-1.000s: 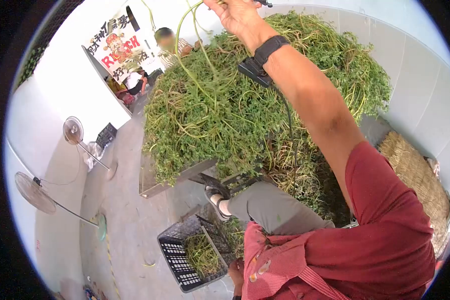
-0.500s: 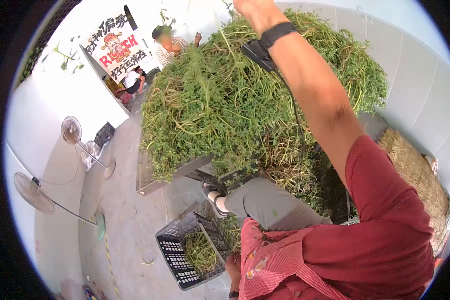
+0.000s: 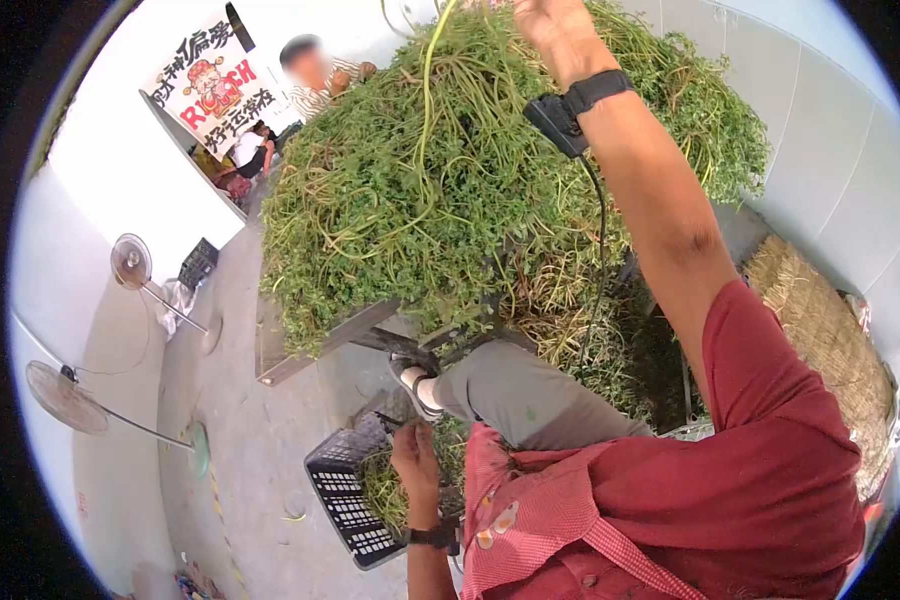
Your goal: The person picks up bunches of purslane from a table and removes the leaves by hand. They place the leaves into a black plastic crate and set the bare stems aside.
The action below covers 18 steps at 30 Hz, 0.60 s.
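My right hand [image 3: 555, 22] reaches over the big heap of leafy green stems [image 3: 400, 230]; its fingers are cut off by the top edge. A long pale-green stem [image 3: 428, 100] rises over the heap to the left of that hand; whether the hand holds it is hidden. My left hand [image 3: 416, 458] is above the black plastic crate [image 3: 345, 505], fingers drawn together, with what they hold, if anything, not clear. Loose cut stems [image 3: 382, 490] lie inside the crate. Each wrist wears a black band; the right one carries a cabled device [image 3: 558, 124].
The heap lies on a low table [image 3: 310, 345], with more stems [image 3: 560, 315] beneath. Two standing fans [image 3: 130, 262] are at left. Another person [image 3: 315, 80] sits behind the heap, and a second person [image 3: 254, 150] is near the poster [image 3: 215, 85]. A rolled straw mat [image 3: 815, 345] lies right.
My left hand has come up from beside the crate to above it. My right hand has moved slightly right in view. A long stem now shows at the top, left of it.
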{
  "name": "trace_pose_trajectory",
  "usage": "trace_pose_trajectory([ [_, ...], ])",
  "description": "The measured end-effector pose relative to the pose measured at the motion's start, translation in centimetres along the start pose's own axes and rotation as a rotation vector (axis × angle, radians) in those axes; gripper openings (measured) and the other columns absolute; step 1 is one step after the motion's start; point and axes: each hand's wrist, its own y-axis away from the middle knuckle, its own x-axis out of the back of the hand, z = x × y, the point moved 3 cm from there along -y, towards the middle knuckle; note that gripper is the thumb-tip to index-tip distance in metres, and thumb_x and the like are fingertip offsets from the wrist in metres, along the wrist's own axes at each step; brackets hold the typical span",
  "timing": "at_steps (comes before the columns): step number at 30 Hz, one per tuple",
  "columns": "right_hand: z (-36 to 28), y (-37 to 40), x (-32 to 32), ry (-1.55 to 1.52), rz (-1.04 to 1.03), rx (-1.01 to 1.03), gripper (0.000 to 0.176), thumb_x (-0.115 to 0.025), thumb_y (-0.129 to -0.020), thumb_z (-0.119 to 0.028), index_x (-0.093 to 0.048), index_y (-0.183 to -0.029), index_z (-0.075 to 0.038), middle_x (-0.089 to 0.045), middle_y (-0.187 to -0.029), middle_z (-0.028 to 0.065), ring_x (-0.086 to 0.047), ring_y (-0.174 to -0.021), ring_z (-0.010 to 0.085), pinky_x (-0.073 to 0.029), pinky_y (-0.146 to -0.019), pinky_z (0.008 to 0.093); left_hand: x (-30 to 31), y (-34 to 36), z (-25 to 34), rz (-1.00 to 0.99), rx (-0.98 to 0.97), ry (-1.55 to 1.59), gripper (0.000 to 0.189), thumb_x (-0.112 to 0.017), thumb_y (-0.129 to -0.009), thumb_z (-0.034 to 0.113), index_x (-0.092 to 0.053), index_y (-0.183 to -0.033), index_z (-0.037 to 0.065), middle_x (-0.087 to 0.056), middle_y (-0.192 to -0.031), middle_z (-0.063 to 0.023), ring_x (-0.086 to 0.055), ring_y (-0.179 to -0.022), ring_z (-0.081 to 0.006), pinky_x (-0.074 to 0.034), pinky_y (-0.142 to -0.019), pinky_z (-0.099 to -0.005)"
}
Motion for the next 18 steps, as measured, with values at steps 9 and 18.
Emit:
trace_pose_trajectory([
  [9,-1.3,2.8,-0.1,-0.481,0.154,-0.208,0.026,-0.042,-0.095,-0.010,-0.047,-0.110,0.009,-0.056,-0.098,0.0167,-0.060,-0.087,0.0222,-0.058,-0.073,0.0240,-3.1,-1.1,6.5,-0.096,-0.133,-0.137,0.020,-0.052,-0.089,0.014,-0.060,-0.102,0.001,-0.062,-0.093,-0.0113,-0.059,-0.082,-0.0171,-0.046,-0.071,-0.0278],
  [18,6.3,12.4,2.3,-0.029,-0.190,-0.446,0.012,-0.053,-0.088,-0.007,-0.059,-0.093,0.002,-0.061,-0.102,0.0213,-0.061,-0.097,0.0291,-0.055,-0.084,0.0351,-7.0,-2.1,9.6,-0.122,-0.200,-0.003,0.026,-0.053,-0.089,0.017,-0.056,-0.112,0.004,-0.062,-0.102,-0.0092,-0.059,-0.089,-0.0167,-0.046,-0.072,-0.0264],
])
